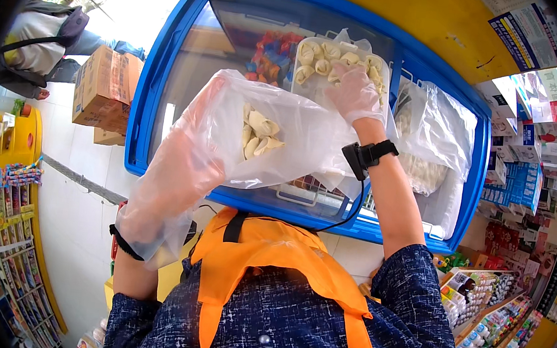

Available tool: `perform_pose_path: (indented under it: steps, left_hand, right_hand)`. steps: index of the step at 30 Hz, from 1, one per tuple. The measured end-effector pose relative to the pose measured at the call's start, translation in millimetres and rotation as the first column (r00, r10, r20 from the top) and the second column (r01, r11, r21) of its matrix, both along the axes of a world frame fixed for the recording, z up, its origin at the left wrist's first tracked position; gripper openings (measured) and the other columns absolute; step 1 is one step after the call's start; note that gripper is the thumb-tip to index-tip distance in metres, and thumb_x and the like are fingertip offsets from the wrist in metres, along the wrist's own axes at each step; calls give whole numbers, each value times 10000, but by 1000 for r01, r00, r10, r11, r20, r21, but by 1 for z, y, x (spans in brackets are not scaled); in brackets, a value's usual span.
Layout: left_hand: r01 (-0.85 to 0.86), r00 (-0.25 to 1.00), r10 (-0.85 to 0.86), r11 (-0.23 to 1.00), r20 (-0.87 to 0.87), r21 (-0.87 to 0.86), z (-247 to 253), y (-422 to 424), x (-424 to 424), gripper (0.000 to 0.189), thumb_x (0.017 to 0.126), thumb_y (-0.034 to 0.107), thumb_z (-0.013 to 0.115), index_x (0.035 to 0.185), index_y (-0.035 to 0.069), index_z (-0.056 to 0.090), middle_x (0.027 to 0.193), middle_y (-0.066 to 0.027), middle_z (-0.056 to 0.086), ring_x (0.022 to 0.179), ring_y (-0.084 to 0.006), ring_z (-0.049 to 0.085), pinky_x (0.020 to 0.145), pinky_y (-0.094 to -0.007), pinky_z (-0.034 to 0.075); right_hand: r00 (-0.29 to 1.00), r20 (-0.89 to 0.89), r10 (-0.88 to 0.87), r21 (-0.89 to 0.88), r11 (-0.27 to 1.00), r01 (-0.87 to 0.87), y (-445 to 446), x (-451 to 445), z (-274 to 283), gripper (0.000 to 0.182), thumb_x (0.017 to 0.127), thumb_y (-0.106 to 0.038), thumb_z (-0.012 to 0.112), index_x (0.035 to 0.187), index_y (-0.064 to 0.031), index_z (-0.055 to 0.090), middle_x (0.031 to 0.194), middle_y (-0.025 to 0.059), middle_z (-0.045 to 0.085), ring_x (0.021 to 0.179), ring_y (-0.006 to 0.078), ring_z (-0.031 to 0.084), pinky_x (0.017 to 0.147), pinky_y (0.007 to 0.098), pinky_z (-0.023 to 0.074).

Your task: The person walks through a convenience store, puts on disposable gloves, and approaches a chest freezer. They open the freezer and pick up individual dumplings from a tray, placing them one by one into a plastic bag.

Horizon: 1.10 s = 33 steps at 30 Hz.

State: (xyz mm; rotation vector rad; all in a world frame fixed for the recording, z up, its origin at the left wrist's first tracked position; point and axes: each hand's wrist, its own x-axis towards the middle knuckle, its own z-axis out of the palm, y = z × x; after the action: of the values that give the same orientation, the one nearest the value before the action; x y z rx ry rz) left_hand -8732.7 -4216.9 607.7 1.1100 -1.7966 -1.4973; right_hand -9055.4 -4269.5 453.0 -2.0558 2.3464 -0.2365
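My left hand [200,140], sheathed in clear plastic, holds a translucent plastic bag [304,120] with its mouth spread. Several pale folded dumplings [261,134] lie together in the bag. Above and to the right of them is a white tray [337,86], where more dumplings [323,59] line the far and right sides. My right hand [357,91], in a clear disposable glove, reaches down into the tray's right part. Its fingertips are among the dumplings there, and whether they grip one is hidden by the hand. The bag's right end overlaps the near side of the tray.
Beneath the tray is a blue-framed chest freezer [165,60] with glass lids. Red and blue packets [273,56] show through the glass. Plastic-wrapped food [425,133] fills the right side. Cardboard boxes [104,87] and a seated person [43,42] are left; stocked shelves [487,318] stand right.
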Motion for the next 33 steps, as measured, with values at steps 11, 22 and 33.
perform_pose_path:
  steps: [11, 22, 33]
  left_hand:
    - [18, 998, -12, 996, 65, -84, -3, -2, 5, 860, 683, -124, 530, 1495, 4, 278, 1447, -192, 420, 1345, -281, 413, 1130, -338, 316]
    - [25, 1000, -25, 1000, 14, 1, -3, 0, 0, 857, 665, -129, 431, 1501, 10, 302, 1508, -130, 367, 1401, -197, 317, 1066, -255, 345]
    - [55, 998, -54, 997, 35, -53, 1, 1, -3, 852, 687, -110, 511, 1500, 10, 284, 1455, -177, 423, 1350, -254, 401, 1112, -309, 322]
  right_hand:
    - [932, 246, -266, 83, 964, 253, 14, 4, -6, 602, 819, -341, 652, 1357, -156, 453, 1122, 230, 647, 1027, 390, 641, 864, 458, 515]
    - [945, 118, -304, 393, 889, 236, -6, 23, 20, 627, 831, -368, 572, 1391, -122, 433, 1112, 244, 663, 1064, 375, 639, 919, 430, 491]
    - [671, 677, -303, 383, 923, 30, 30, -16, -13, 466, 875, -324, 627, 1232, -49, 509, 825, 113, 668, 534, 197, 645, 505, 305, 503]
